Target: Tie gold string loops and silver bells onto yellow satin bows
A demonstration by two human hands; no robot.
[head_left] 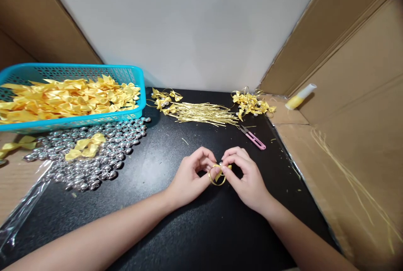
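Note:
Both hands meet over the black table. My left hand (194,175) pinches the left side of a small yellow ribbon bow (218,173) with a gold cord loop hanging below it. My right hand (244,176) is closed on the bow's right side, thumb and fingertips together. Between the fingertips a small silver bead (221,164) shows in part. Beyond the hands lies a bundle of gold cords (204,113), with pink snips (254,138) to its right.
A blue basket (142,90) of yellow bows stands at the back left. Silver beads (110,153) spread in front of it. Finished-looking bow pieces (253,103) lie at the back right, near a yellow-and-white tube (300,96). Cardboard walls (355,52) flank the table.

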